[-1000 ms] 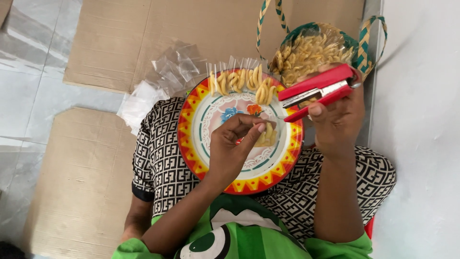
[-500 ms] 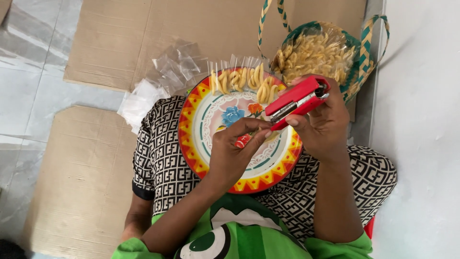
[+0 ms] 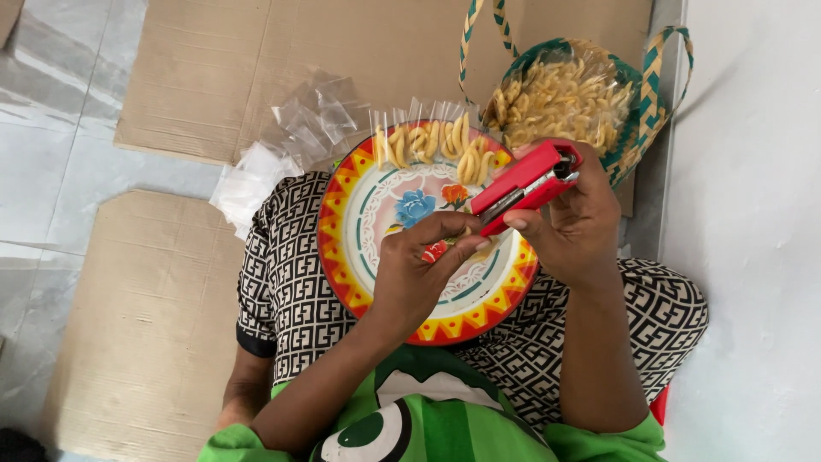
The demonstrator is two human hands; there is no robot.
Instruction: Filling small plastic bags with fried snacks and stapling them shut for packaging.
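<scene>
Fingers of the right hand (image 3: 575, 224) are clamped around the red stapler (image 3: 523, 188), its long axis slanting down-left toward the left hand (image 3: 419, 274), whose fingertips pinch a small packet, barely visible, at its mouth, above the flowered plate (image 3: 359, 205) on the lap.

A row of small clear packets (image 3: 428, 141) filled with yellow curled snacks lies along the far rim of the round patterned plate (image 3: 342, 257). Just left of the plate, a loose heap of empty clear plastic bags (image 3: 291, 137) rests on the cardboard. A large clear bag of the same snacks (image 3: 560, 98) fills the woven basket (image 3: 650, 94).
</scene>
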